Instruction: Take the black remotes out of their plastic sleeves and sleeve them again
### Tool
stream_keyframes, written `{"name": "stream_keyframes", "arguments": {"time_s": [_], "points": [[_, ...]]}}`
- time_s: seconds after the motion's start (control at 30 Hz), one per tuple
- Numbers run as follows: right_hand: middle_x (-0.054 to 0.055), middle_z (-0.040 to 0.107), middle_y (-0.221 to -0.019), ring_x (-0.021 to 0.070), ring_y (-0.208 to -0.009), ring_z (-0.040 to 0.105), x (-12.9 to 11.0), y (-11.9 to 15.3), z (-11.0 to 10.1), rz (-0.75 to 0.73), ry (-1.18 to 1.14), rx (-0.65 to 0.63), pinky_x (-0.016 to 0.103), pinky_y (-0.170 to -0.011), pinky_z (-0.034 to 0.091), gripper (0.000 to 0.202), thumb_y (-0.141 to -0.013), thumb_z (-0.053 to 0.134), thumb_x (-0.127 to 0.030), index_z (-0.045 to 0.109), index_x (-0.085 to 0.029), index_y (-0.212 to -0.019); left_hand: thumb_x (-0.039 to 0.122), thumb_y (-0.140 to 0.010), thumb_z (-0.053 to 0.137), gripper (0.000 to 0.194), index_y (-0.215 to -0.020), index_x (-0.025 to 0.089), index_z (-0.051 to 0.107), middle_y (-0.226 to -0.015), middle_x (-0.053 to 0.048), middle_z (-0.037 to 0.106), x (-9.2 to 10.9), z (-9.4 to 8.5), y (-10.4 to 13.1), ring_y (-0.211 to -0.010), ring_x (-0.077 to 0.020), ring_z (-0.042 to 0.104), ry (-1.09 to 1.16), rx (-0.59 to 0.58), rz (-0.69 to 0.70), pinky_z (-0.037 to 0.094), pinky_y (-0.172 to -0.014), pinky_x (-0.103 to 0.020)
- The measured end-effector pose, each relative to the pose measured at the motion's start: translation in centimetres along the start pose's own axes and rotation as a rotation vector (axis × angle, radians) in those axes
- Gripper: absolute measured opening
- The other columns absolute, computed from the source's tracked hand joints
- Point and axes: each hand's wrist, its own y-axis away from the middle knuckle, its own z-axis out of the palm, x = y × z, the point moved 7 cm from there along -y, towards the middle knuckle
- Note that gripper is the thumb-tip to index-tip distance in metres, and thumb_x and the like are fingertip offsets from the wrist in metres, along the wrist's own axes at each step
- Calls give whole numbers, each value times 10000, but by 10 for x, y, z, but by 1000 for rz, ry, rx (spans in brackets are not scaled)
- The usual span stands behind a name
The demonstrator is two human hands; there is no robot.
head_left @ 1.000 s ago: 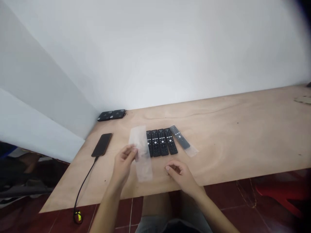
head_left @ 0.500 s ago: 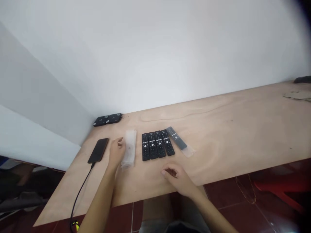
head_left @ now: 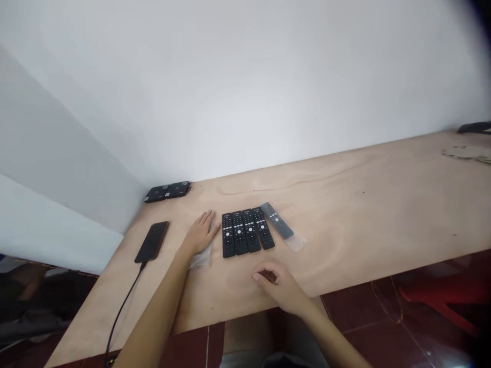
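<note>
My left hand (head_left: 199,233) lies flat, fingers spread, on a stack of clear plastic sleeves (head_left: 200,259), covering most of it. Just right of it, several black remotes (head_left: 239,232) lie side by side in a row. One more remote (head_left: 276,220) lies slanted at the row's right end inside a clear sleeve, whose loose end (head_left: 297,241) sticks out toward the lower right. My right hand (head_left: 278,286) rests near the table's front edge below the remotes, fingers curled with the thumb against them; whether anything is inside is hidden.
A phone (head_left: 152,241) with a black cable (head_left: 123,309) lies on the wooden table (head_left: 345,225) at left. Two black boxes (head_left: 166,191) sit by the wall at the back left. A pale object (head_left: 466,152) and a dark one (head_left: 475,127) are at the far right.
My left hand has moved right from beside the sleeves onto them, and its curled fingers have spread flat. My right hand stays nearly in place. The view has shifted slightly.
</note>
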Motion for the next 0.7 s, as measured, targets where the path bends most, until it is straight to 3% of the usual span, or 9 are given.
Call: {"name": "stream_keyframes", "arguments": {"time_s": [0.13,0.27,0.4,0.53,0.63,0.7], "points": [[23,693,-873,211,-829,621,2,-1,0,15,-14,-9,306,-733,485,250,-1057,670,-402,763,-220,-913,639,-1103,392,779,-1691,130,448,-1788,-176,385,6,-21,5,-1667,-371,359,-17,25,13,281,-1368,-568],[23,696,-864,215,-827,626,2,0,0,19,-20,-14,310,-737,498,284,-1060,668,-441,765,-221,-908,583,-1146,339,713,-1736,185,376,-1831,-117,309,22,-42,33,-1708,-335,265,-24,74,38,223,-1393,-564],[24,701,-867,212,-819,622,2,0,0,19,-9,-16,311,-738,499,279,-1058,672,-445,767,-223,-919,558,-1150,380,692,-1755,225,350,-1825,-81,328,36,-24,71,-1714,-323,253,-33,-28,67,236,-1397,-554],[23,705,-866,212,-812,627,3,-1,2,24,-19,-29,309,-726,496,280,-1060,671,-449,767,-223,-926,556,-1137,436,673,-1733,246,406,-1808,-86,363,38,-6,87,-1697,-340,299,-55,-73,58,261,-1387,-579],[40,715,-893,229,-843,651,2,-1,-2,-20,-12,30,330,-755,521,288,-1072,653,-457,764,-223,-945,526,-1126,481,644,-1710,257,447,-1798,-95,388,52,-18,86,-1681,-359,333,-54,13,100,285,-1372,-601],[64,731,-944,253,-904,675,-1,-1,-14,-93,47,146,364,-818,547,289,-1091,617,-445,756,-227,-961,489,-1111,533,627,-1692,258,476,-1780,-105,423,74,-29,89,-1665,-372,358,-44,104,143,292,-1368,-603]]}}
